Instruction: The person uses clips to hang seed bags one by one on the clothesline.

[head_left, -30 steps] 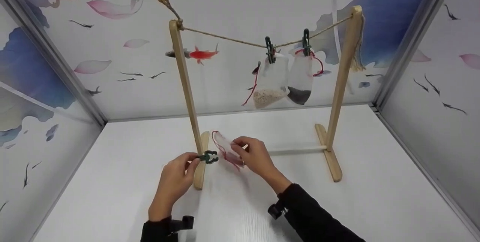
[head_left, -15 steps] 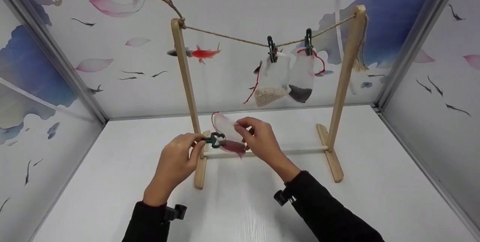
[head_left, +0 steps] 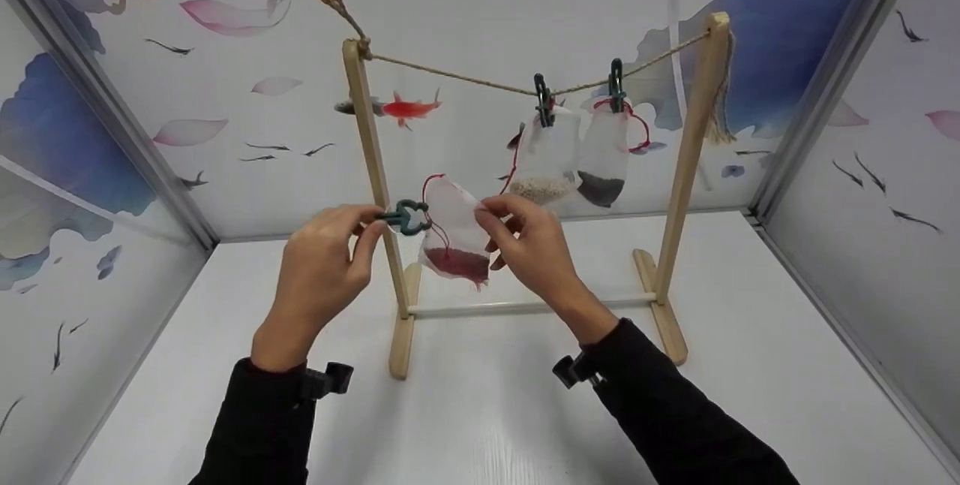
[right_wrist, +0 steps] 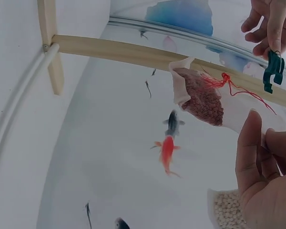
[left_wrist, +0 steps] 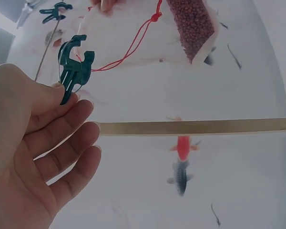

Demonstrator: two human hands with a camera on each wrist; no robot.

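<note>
In the head view my left hand [head_left: 322, 263] pinches a dark green plastic clip [head_left: 406, 218] by its handle end, jaws facing right. My right hand [head_left: 536, 248] pinches the upper right edge of a white mesh drawstring bag [head_left: 454, 211], which hangs raised above the table. Small dark red beans [left_wrist: 193, 26] fill its bottom, and a red drawstring [left_wrist: 133, 45] trails from it. The clip's jaws are right at the bag's left edge in the head view. Behind, on a rope [head_left: 450, 78], two green clips [head_left: 543, 98] hold similar bags, one with pale grains [head_left: 541, 189], one with black grains [head_left: 600, 188].
A wooden frame stands on the white table [head_left: 480, 410], with a left post [head_left: 367, 140], a right post [head_left: 690, 162] and a white crossbar [head_left: 525, 309] low between them. Patterned wall panels [head_left: 247, 170] enclose the back and sides.
Both hands have risen from near the tabletop toward the rope. The bean bag has come up with the right hand and now hangs more upright; the clip stays beside it.
</note>
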